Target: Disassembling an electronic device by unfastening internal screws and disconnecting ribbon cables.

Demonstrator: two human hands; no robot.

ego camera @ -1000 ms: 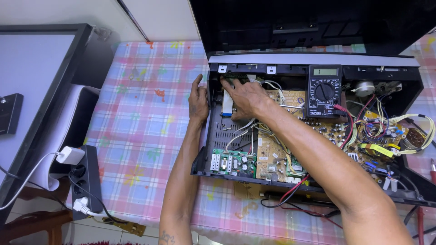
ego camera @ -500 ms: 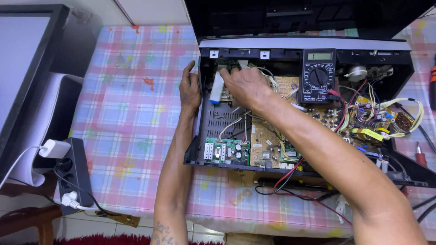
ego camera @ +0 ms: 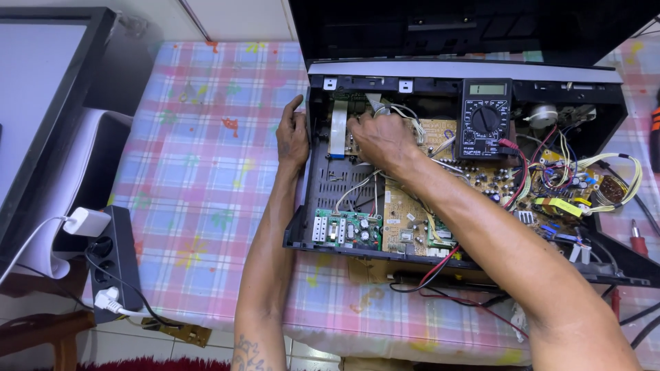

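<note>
An open black electronics chassis [ego camera: 302, 206] lies on the plaid tablecloth, showing a tan main board [ego camera: 405, 220] and a small green board [ego camera: 347, 229]. My left hand [ego camera: 292, 137] holds the chassis's left wall, thumb pointing up. My right hand [ego camera: 378, 137] reaches into the back of the chassis. Its fingers are bent down beside a flat grey ribbon cable [ego camera: 338, 127] and a bunch of white wires [ego camera: 405, 117], and the fingertips are hidden. A black multimeter [ego camera: 485, 118] lies inside the chassis to the right of that hand.
Red and black leads [ego camera: 440, 275] trail over the chassis's front edge. Coloured wires [ego camera: 584, 185] crowd the right side. A red-handled tool [ego camera: 639, 240] lies far right. A black power strip [ego camera: 113, 257] with a white plug [ego camera: 86, 221] and a dark-framed screen [ego camera: 41, 103] stand left of the table.
Only the view has shifted a little. Both hands stay where they were, the left on the chassis wall and the right at the back of the chassis.
</note>
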